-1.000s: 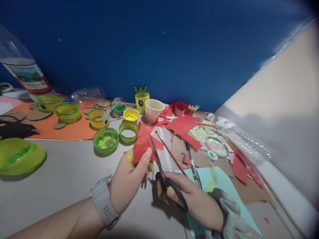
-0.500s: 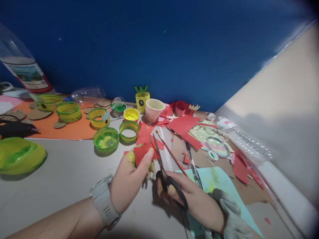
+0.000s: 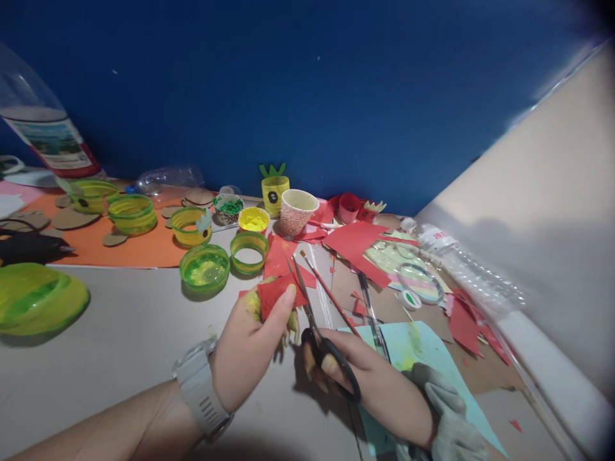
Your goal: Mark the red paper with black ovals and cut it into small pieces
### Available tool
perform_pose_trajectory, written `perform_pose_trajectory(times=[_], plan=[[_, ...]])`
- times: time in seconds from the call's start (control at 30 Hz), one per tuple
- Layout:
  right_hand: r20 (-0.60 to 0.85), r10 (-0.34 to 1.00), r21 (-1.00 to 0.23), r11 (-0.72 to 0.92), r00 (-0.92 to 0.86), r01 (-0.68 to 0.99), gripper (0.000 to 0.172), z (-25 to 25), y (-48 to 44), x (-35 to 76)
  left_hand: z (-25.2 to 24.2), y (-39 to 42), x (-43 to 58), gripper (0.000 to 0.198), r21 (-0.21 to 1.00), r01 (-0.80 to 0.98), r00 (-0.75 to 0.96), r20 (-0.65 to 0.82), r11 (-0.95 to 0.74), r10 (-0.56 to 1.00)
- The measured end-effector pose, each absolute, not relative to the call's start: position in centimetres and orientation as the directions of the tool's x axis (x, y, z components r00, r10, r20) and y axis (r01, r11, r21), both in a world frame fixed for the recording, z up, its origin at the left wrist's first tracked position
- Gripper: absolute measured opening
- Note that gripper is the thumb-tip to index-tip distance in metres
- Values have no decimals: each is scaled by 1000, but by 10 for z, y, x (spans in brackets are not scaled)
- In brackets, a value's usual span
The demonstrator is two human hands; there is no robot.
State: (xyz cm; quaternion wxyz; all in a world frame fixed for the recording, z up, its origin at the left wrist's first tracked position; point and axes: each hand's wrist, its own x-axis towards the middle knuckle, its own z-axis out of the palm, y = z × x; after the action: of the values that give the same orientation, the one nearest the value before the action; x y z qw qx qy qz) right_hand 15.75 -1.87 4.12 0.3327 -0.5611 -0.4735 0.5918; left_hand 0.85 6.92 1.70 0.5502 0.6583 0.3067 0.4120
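Observation:
Between thumb and fingers, my left hand pinches a small piece of red paper; paint stains its fingers. A watch is on that wrist. My right hand has its fingers through the black handles of a pair of scissors. The blades point up and away, beside the right edge of the red paper, and stand slightly apart. Whether they touch the paper I cannot tell. Just past the hands lie a paintbrush and a pen.
Green-yellow painted rings and bowls stand left of centre. Behind are a yellow paint cup and a patterned paper cup. Red paper scraps and a plastic bottle lie right. A glue gun sits far left.
Almost nothing differs. The scissors' blades and handles look very slightly closer together; the left hand and red paper hold the same place.

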Motion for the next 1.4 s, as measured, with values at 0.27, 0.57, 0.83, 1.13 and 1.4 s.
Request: perform_pose_trajectory(times=[0.27,0.57,0.83,1.13,1.4], plan=[[-386,909,-918,-360,-157,167,62,44,-18,159,18,68,9,33,982,-58,463,186,-180,866],[-386,906,-914,-350,-173,207,60,45,-19,161,17,68,10,31,983,-109,463,184,-151,867],[-400,898,-906,-357,-184,226,60,45,-18,161,21,70,11,22,976,-135,457,217,-174,863],[-397,898,-907,-353,-191,229,59,43,-20,162,15,67,8,24,982,-105,452,186,-155,873],[-411,891,-902,-367,-194,226,61,46,-18,161,16,69,10,24,984,-69,436,178,-165,882]])
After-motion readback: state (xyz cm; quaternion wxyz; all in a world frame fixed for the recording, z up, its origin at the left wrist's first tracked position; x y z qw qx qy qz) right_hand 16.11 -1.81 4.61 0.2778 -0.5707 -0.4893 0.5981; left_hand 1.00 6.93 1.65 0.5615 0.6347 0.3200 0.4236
